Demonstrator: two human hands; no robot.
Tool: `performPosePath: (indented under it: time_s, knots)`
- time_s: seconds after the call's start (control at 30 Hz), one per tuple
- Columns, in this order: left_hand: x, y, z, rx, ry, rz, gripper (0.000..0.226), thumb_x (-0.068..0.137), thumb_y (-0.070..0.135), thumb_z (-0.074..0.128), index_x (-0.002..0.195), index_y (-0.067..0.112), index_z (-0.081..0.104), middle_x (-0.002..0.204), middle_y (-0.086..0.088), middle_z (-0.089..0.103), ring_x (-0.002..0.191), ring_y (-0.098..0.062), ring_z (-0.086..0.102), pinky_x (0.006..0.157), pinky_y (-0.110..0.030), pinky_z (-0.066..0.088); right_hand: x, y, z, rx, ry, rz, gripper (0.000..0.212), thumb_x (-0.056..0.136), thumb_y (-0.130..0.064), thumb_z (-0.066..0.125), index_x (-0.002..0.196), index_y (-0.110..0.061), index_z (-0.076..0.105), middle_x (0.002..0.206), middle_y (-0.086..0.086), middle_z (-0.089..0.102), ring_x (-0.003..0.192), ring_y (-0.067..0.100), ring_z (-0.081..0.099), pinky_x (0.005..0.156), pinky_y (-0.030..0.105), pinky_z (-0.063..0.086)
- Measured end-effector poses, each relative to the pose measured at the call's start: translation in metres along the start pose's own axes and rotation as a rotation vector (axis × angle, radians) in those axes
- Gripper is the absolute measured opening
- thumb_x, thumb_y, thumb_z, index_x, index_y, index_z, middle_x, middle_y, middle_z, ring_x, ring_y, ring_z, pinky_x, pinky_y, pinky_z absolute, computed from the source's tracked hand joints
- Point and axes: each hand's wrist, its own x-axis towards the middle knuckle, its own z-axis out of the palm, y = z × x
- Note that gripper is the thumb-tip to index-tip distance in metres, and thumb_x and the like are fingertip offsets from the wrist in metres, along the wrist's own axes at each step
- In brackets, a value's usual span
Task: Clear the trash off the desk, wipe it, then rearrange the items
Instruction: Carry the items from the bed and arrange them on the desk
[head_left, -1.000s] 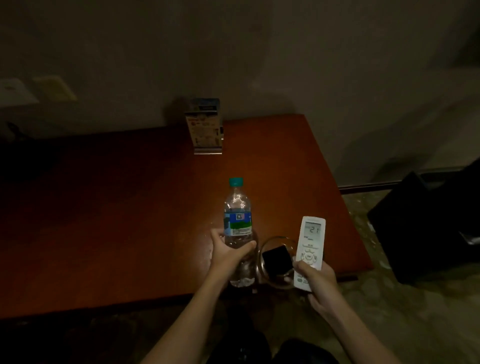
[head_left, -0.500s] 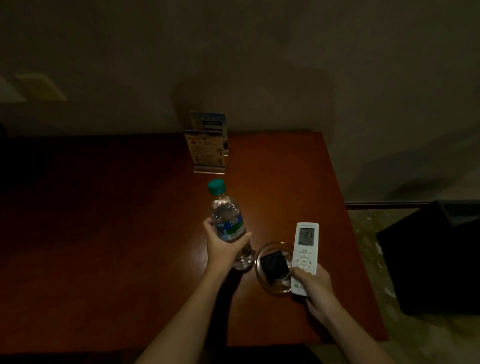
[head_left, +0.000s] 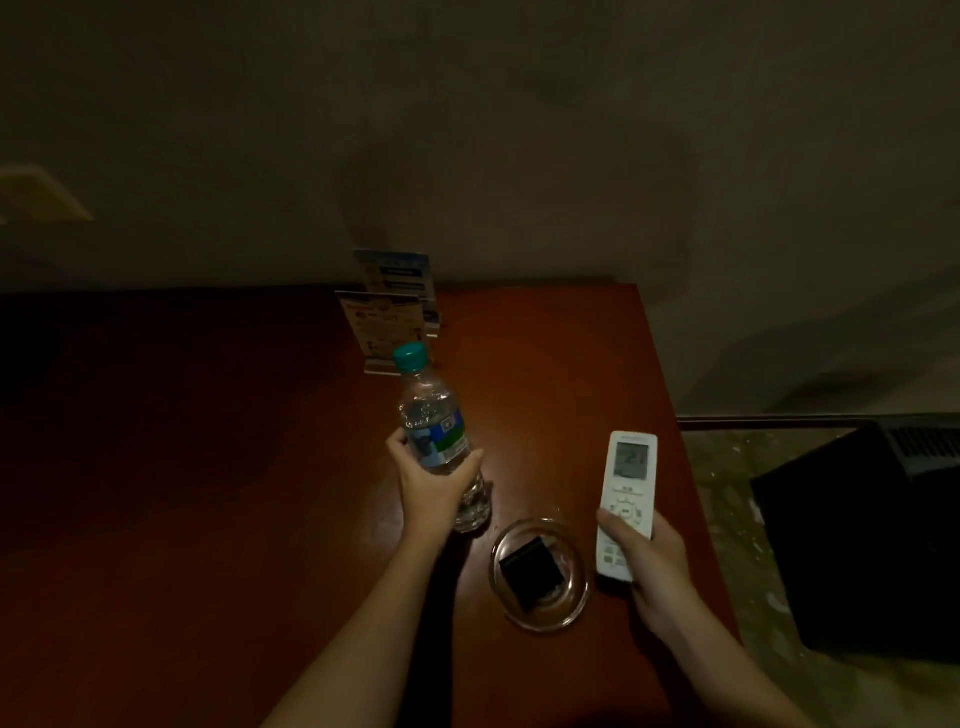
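Dimly lit, the reddish-brown desk (head_left: 545, 364) runs under both forearms. The left hand (head_left: 434, 491) is wrapped around the lower half of a clear water bottle (head_left: 436, 431), thumb on the near right side and fingers curled behind it; the bottle tilts with its teal cap (head_left: 410, 357) leaning away and to the left, and its base appears raised off the wood, though the dark makes that hard to confirm. A blue, green and white label bands the bottle just above the thumb; its printing is too small to read.

The right hand (head_left: 652, 564) grips the lower end of a white remote control (head_left: 626, 501), thumb pressed on the button pad, the rest of the fingers closed beneath. The remote's grey screen points away from the person and shows the digits 21; small marks under the screen cannot be read.

Between the two hands, slightly nearer the person, a round glass ashtray (head_left: 571, 605) sits on the desk with a small black box (head_left: 530, 574) lying in it. Beyond the left hand, close to the wall, two upright display cards (head_left: 387, 325) stand one behind the other, printed in blue and yellow with illegible text. To the right of the right hand, off the desk, a black cabinet (head_left: 872, 535) stands on the floor.
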Motion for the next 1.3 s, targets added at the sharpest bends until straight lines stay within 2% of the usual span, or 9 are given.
performPosePath:
  time_s: [0.23,0.33,0.47,0.6,0.67,0.77,0.87,1.03,1.3]
  knots:
    - [0.007,-0.004,0.003,0.019,0.004,0.026,0.081,0.07,0.008,0.081,0.129,0.024,0.029,0.119,0.005,0.05,0.107,-0.013,0.055,0.091,-0.033,0.044,0.06,-0.035,-0.018,-0.342,0.032,-0.101,0.053,0.078,-0.013,0.074,0.122,-0.015,0.045,0.107,0.006,0.061,0.09,0.024,0.064,0.07,0.039,0.056]
    - [0.005,0.0,0.006,0.065,-0.051,0.041,0.077,0.07,0.007,0.081,0.123,0.028,0.028,0.11,0.017,0.047,0.097,0.002,0.052,0.08,-0.017,0.042,0.077,-0.04,-0.015,-0.483,0.084,-0.18,0.059,0.079,-0.014,0.074,0.126,-0.018,0.039,0.117,0.011,0.058,0.1,0.029,0.062,0.073,0.041,0.056]
    - [0.008,0.005,0.008,0.115,-0.087,0.044,0.079,0.071,0.008,0.08,0.128,0.025,0.029,0.105,0.022,0.045,0.091,0.007,0.048,0.081,-0.017,0.041,0.094,-0.046,-0.007,-0.773,0.224,-0.307,0.059,0.085,-0.019,0.069,0.136,-0.011,0.04,0.131,0.016,0.041,0.118,0.033,0.047,0.092,0.043,0.047]
    - [0.008,0.005,0.007,0.099,-0.045,0.004,0.081,0.07,0.009,0.081,0.13,0.025,0.029,0.107,0.018,0.047,0.095,0.001,0.05,0.085,-0.024,0.042,0.106,-0.05,-0.006,-1.195,0.274,-0.219,0.066,0.095,-0.046,0.045,0.146,-0.01,0.026,0.138,0.019,0.034,0.127,0.036,0.033,0.101,0.046,0.036]
    - [0.007,0.005,0.005,0.079,-0.029,0.006,0.08,0.07,0.008,0.081,0.129,0.025,0.03,0.108,0.017,0.048,0.095,0.003,0.051,0.086,-0.025,0.041,0.105,-0.05,-0.002,-1.323,0.313,-0.207,0.067,0.098,-0.048,0.033,0.149,-0.008,0.016,0.141,0.02,0.029,0.128,0.036,0.029,0.107,0.046,0.028]
    - [0.004,0.006,0.006,0.094,-0.039,0.017,0.078,0.07,0.007,0.08,0.126,0.027,0.03,0.107,0.019,0.047,0.092,0.007,0.049,0.083,-0.021,0.041,0.093,-0.045,0.011,-1.254,0.339,-0.403,0.064,0.097,-0.042,0.04,0.148,-0.009,0.02,0.142,0.019,0.027,0.127,0.036,0.027,0.107,0.048,0.023]
    - [0.002,0.008,0.009,0.128,-0.074,0.034,0.08,0.069,0.009,0.082,0.124,0.032,0.029,0.11,0.018,0.048,0.097,0.001,0.051,0.085,-0.021,0.042,0.074,-0.036,0.028,-1.124,0.199,-0.54,0.063,0.095,-0.037,0.05,0.147,-0.01,0.028,0.143,0.018,0.027,0.129,0.033,0.026,0.108,0.048,0.023]
    - [0.01,0.013,0.017,0.11,-0.082,0.051,0.082,0.067,0.011,0.083,0.128,0.027,0.031,0.116,0.014,0.049,0.112,-0.011,0.052,0.097,-0.033,0.046,0.043,-0.015,0.036,-0.952,-0.138,-0.558,0.066,0.091,-0.039,0.056,0.148,-0.023,0.025,0.141,0.002,0.022,0.129,0.016,0.019,0.108,0.034,0.026]
    - [0.052,0.041,0.054,0.031,-0.111,0.068,0.089,0.07,0.014,0.081,0.137,0.024,0.023,0.14,0.002,0.041,0.125,-0.011,0.042,0.102,-0.031,0.035,0.036,-0.003,0.026,-0.856,-0.158,-0.537,0.055,0.093,-0.031,0.055,0.143,-0.027,0.032,0.133,-0.006,0.027,0.125,0.005,0.019,0.106,0.027,0.024]
